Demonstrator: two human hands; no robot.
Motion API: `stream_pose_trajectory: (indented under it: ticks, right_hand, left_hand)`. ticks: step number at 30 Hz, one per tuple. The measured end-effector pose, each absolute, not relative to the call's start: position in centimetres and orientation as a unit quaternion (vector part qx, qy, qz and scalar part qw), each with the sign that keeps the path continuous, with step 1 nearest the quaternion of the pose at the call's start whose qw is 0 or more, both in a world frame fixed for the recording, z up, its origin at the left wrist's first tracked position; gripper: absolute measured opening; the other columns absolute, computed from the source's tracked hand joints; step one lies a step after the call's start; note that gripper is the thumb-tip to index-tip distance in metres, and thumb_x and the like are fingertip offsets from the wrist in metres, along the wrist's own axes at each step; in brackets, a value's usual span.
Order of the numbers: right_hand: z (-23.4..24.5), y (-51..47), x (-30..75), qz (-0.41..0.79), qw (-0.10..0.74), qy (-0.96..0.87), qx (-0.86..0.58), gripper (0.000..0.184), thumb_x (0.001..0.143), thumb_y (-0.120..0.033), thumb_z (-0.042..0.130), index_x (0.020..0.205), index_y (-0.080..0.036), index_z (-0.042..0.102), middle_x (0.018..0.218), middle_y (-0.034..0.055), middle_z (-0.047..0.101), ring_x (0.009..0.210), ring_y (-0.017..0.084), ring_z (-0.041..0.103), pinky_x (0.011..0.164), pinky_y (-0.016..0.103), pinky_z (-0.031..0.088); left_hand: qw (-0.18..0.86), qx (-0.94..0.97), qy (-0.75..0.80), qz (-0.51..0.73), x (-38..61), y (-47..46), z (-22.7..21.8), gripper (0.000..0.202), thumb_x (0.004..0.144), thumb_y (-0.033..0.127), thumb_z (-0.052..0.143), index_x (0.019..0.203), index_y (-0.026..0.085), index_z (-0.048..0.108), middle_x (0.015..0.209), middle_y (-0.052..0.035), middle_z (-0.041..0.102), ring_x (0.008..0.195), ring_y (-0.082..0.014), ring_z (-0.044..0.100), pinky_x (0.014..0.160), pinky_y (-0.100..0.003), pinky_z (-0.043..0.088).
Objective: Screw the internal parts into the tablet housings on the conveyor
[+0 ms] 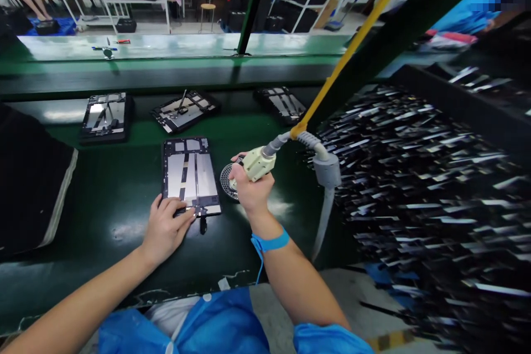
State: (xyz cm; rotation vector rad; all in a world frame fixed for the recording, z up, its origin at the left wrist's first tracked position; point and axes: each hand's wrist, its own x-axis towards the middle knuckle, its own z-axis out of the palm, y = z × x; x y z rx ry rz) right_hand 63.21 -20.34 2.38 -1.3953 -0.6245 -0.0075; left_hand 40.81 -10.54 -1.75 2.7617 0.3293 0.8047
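An opened tablet lies on the green bench with its inner parts facing up. My left hand rests on its lower left edge, thumb and fingers closed against it. A small black part sticks out past the tablet's lower edge. My right hand is wrapped round a cream electric screwdriver with a grey cable. It is held just over a round dish with a grid of holes, right of the tablet; the tool's tip is hidden. A blue wrist strap circles my right wrist.
Three more opened tablets lie along the back of the bench. A black bin stands at left. A yellow strap hangs down to the cable. On the right are many dark strips with shiny edges. Other people are in the background.
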Motion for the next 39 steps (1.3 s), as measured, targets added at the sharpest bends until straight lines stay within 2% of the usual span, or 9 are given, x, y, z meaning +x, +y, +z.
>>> stream_pose_trajectory:
  ticks: [4,6,12,17,23,28,32,39]
  right_hand:
    - [1.8,-20.2,63.1,-0.001,0.713,-0.286,-0.64,0.021,0.081,-0.034,0.075,0.096,-0.02,0.07,0.086,0.0039,0.075,0.08,0.022,0.074,0.083,0.04,0.061]
    - [1.7,-20.2,63.1,0.002,0.711,-0.285,-0.643,0.021,0.081,-0.035,0.075,0.096,-0.02,0.07,0.085,0.004,0.075,0.079,0.022,0.074,0.081,0.04,0.061]
    - [1.6,-20.1,63.0,0.005,0.713,-0.277,-0.644,0.023,0.081,-0.036,0.077,0.095,-0.02,0.069,0.08,0.0032,0.073,0.072,0.021,0.073,0.072,0.036,0.061]
    - [1.4,-20.0,63.1,-0.006,0.714,-0.276,-0.643,0.023,0.08,-0.035,0.077,0.096,-0.02,0.068,0.079,0.0022,0.072,0.07,0.02,0.071,0.072,0.036,0.061]
    - [1.9,-20.1,63.0,-0.016,0.701,-0.277,-0.656,0.017,0.08,-0.034,0.075,0.087,-0.02,0.069,0.081,0.0044,0.074,0.069,0.02,0.072,0.072,0.037,0.062]
    - [2.4,-19.9,62.9,-0.025,0.698,-0.278,-0.659,0.015,0.079,-0.034,0.073,0.082,-0.02,0.068,0.079,0.0042,0.074,0.064,0.018,0.069,0.065,0.034,0.062]
    - [2.8,-19.9,62.7,-0.019,0.713,-0.271,-0.646,0.014,0.08,-0.031,0.074,0.085,-0.02,0.068,0.078,0.0028,0.072,0.056,0.015,0.065,0.057,0.031,0.059]
    - [3.4,-20.1,61.8,-0.012,0.742,-0.292,-0.603,0.014,0.084,-0.029,0.072,0.094,-0.022,0.066,0.078,-0.0006,0.069,0.051,0.012,0.062,0.053,0.03,0.055]
  left_hand:
    - [0.146,0.941,0.114,0.283,40.8,-10.7,-2.2,0.015,0.097,0.019,0.066,0.108,0.025,0.075,0.108,-0.0079,0.068,0.117,-0.0301,0.061,0.109,-0.069,0.038]
    - [0.15,0.942,0.104,0.283,40.8,-10.7,-2.1,0.017,0.097,0.018,0.065,0.11,0.024,0.073,0.108,-0.0079,0.069,0.117,-0.0296,0.061,0.111,-0.07,0.037]
    - [0.149,0.947,0.073,0.276,41.0,-10.5,-1.3,0.018,0.097,0.014,0.063,0.11,0.022,0.071,0.105,-0.0072,0.07,0.113,-0.026,0.065,0.114,-0.064,0.04]
    - [0.152,0.948,0.063,0.272,41.0,-10.4,-1.2,0.017,0.097,0.013,0.063,0.111,0.02,0.07,0.106,-0.0083,0.07,0.11,-0.0248,0.065,0.112,-0.059,0.045]
    - [0.166,0.948,0.054,0.267,41.1,-10.2,-1.2,0.02,0.097,0.013,0.061,0.111,0.021,0.071,0.108,-0.0084,0.071,0.109,-0.0233,0.067,0.113,-0.057,0.046]
    - [0.16,0.949,0.061,0.264,41.1,-10.3,-1.0,0.018,0.097,0.012,0.061,0.11,0.02,0.071,0.107,-0.0083,0.071,0.109,-0.0237,0.067,0.113,-0.057,0.046]
    - [0.161,0.949,0.062,0.263,41.2,-10.3,-0.8,0.018,0.097,0.013,0.061,0.109,0.02,0.071,0.106,-0.0083,0.071,0.108,-0.0239,0.067,0.111,-0.056,0.047]
    - [0.147,0.958,0.035,0.245,41.7,-10.2,0.0,0.014,0.099,0.013,0.058,0.102,0.017,0.071,0.104,-0.0083,0.07,0.107,-0.0241,0.065,0.109,-0.052,0.05]
